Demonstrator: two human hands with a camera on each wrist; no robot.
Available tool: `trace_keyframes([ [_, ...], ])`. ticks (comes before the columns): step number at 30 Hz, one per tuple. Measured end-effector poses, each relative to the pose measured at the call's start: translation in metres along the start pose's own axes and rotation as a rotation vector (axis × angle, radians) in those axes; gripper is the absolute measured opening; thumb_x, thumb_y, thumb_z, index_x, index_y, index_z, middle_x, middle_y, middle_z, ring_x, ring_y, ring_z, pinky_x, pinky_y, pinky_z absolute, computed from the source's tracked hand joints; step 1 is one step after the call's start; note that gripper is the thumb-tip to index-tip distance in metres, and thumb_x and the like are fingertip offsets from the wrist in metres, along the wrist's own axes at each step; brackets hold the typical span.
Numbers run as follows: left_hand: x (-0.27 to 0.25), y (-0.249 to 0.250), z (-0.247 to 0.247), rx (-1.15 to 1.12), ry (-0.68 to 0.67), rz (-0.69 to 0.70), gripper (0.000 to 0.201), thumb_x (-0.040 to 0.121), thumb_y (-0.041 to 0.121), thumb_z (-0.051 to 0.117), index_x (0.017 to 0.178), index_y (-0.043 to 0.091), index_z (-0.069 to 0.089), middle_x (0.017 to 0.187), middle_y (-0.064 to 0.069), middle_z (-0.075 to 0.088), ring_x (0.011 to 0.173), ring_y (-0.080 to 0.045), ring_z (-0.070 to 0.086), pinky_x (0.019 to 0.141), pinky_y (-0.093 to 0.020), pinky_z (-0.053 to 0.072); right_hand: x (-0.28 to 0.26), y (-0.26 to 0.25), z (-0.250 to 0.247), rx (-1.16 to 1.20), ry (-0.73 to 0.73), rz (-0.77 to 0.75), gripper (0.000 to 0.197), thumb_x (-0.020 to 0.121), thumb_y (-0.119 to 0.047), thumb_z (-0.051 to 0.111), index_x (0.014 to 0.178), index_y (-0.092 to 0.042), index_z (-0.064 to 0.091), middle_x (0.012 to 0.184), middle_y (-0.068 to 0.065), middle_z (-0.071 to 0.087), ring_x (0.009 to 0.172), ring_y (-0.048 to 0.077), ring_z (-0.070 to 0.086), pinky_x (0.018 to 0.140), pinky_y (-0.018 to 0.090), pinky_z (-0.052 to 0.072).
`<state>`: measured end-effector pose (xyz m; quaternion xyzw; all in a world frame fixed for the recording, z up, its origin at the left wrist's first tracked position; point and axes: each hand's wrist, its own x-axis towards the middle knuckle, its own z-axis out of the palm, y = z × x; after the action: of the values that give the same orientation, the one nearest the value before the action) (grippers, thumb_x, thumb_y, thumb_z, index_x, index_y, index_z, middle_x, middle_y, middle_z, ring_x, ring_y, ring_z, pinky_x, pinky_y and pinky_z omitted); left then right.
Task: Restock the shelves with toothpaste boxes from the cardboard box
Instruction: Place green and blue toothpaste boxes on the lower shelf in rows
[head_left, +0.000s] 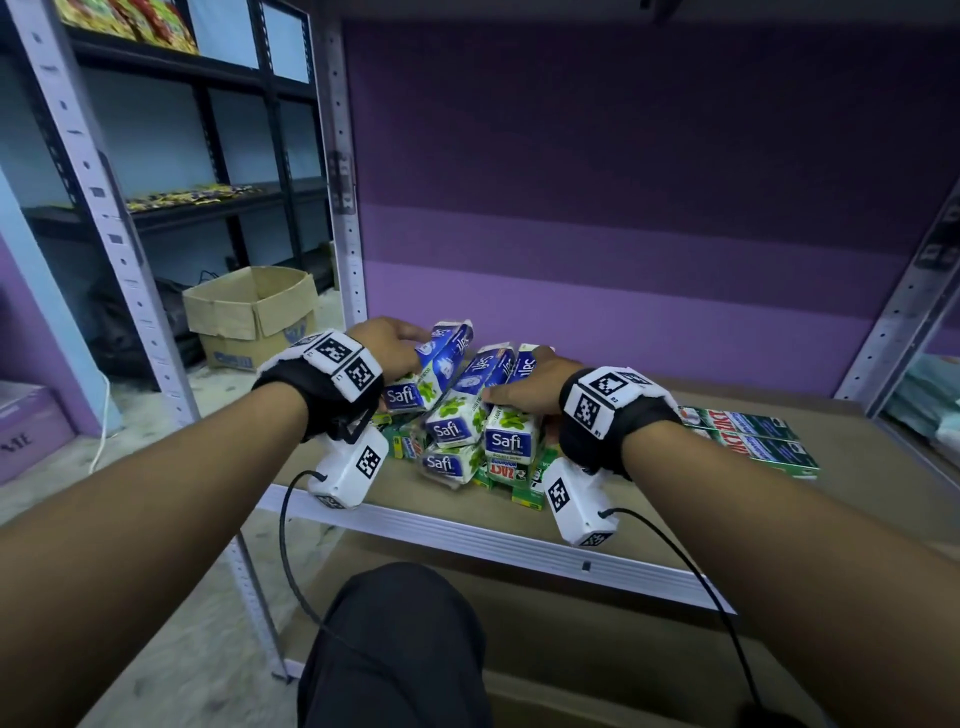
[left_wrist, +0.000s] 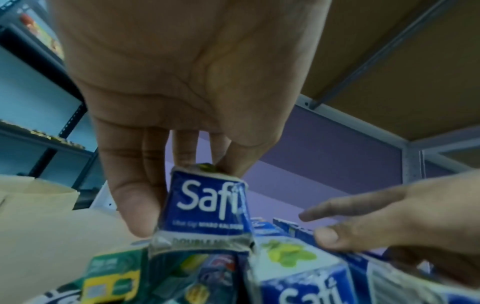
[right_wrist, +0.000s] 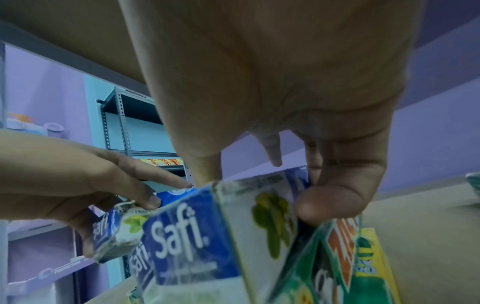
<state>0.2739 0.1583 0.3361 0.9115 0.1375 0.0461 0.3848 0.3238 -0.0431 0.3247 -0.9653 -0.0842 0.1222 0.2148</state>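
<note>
Left fingers are curling round the end of a Safi box, thumb on one side and the others on top, so the left hand is gripping that box, which is sitting tilted at the left of the pile. Right fingers are pinching another Safi box: thumb is pressing its side by the leaf print, the other fingers are reaching over its top, so the right hand is holding it too. Both boxes are lying in a messy pile of blue-and-white Safi cartons stacked over green Zact boxes, near the front edge of the shelf. Further right on the same shelf, well apart from the pile, two more green boxes are lying flat side by side. The cardboard box is sitting open on the floor to the left, behind the shelf post.
</note>
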Motion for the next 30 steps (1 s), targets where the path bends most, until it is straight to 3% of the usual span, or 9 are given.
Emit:
trace_keyframes([
  [4,0.009,-0.012,0.002,0.283,0.046,0.057,0.052,0.084,0.011,0.057,0.129,0.038,0.061,0.118,-0.004,0.069,0.073,-0.016,0.065,0.049,-0.014,0.047,0.002,-0.003,0.004,-0.064,0.009,-0.044,0.102,0.077,-0.063,0.068,0.156,-0.023,0.017,0.150,0.003,0.044,0.125,0.028,0.054,0.100,0.039,0.049],
  [9,0.013,-0.021,0.007,0.458,0.034,0.126,0.051,0.082,0.023,0.062,0.127,0.046,0.059,0.129,0.006,0.063,0.100,-0.015,0.064,0.082,-0.018,0.048,-0.001,-0.001,0.003,0.089,-0.029,-0.069,0.068,0.077,-0.043,0.068,0.140,-0.029,0.045,0.135,0.004,0.056,0.114,0.032,0.062,0.093,0.047,0.055],
  [13,0.015,-0.024,0.014,0.511,0.028,0.196,0.049,0.086,0.024,0.063,0.133,0.039,0.058,0.138,0.005,0.057,0.107,-0.015,0.061,0.080,-0.016,0.041,-0.003,0.007,0.000,0.221,-0.026,-0.094,0.033,0.074,-0.038,0.065,0.106,-0.031,0.061,0.107,0.001,0.067,0.094,0.026,0.069,0.084,0.048,0.059],
  [18,0.011,-0.012,0.017,0.634,0.044,0.238,0.037,0.089,0.034,0.060,0.126,0.034,0.062,0.131,-0.001,0.060,0.112,-0.022,0.060,0.096,-0.029,0.048,-0.006,0.020,-0.007,0.344,-0.012,-0.101,0.018,0.074,-0.030,0.065,0.092,-0.027,0.062,0.093,-0.001,0.070,0.084,0.021,0.071,0.077,0.044,0.061],
  [21,0.005,0.002,0.019,0.720,0.043,0.260,0.029,0.087,0.045,0.055,0.115,0.040,0.065,0.124,0.004,0.062,0.110,-0.022,0.060,0.099,-0.042,0.048,-0.009,0.028,-0.012,0.331,-0.016,-0.133,0.006,0.081,-0.023,0.059,0.078,-0.022,0.054,0.078,0.002,0.062,0.065,0.015,0.061,0.054,0.025,0.053],
  [22,0.003,0.008,0.020,0.734,0.032,0.265,0.030,0.086,0.047,0.054,0.114,0.041,0.064,0.124,0.005,0.062,0.110,-0.022,0.060,0.099,-0.045,0.048,-0.010,0.031,-0.014,0.329,0.000,-0.126,0.006,0.081,-0.025,0.060,0.080,-0.023,0.055,0.078,0.000,0.063,0.066,0.015,0.063,0.053,0.025,0.055],
  [24,0.001,0.020,0.023,0.754,0.016,0.294,0.033,0.086,0.050,0.054,0.116,0.039,0.062,0.122,0.003,0.061,0.109,-0.023,0.059,0.097,-0.046,0.049,-0.013,0.039,-0.017,0.336,0.040,-0.087,0.015,0.076,-0.033,0.066,0.089,-0.027,0.060,0.088,-0.002,0.070,0.080,0.019,0.070,0.070,0.037,0.061],
  [26,-0.001,0.032,0.030,0.764,0.004,0.345,0.033,0.088,0.049,0.055,0.117,0.036,0.063,0.120,0.001,0.062,0.106,-0.023,0.060,0.091,-0.039,0.051,-0.017,0.047,-0.020,0.318,0.051,-0.048,0.022,0.075,-0.036,0.068,0.094,-0.029,0.060,0.095,-0.002,0.070,0.086,0.021,0.071,0.080,0.045,0.060],
  [30,-0.007,0.051,0.047,0.751,-0.032,0.432,0.028,0.089,0.047,0.058,0.112,0.033,0.066,0.113,0.003,0.065,0.094,-0.018,0.058,0.080,-0.030,0.048,-0.024,0.065,-0.021,0.259,0.069,-0.016,0.026,0.075,-0.038,0.071,0.096,-0.028,0.060,0.095,-0.001,0.070,0.085,0.021,0.071,0.078,0.047,0.060],
])
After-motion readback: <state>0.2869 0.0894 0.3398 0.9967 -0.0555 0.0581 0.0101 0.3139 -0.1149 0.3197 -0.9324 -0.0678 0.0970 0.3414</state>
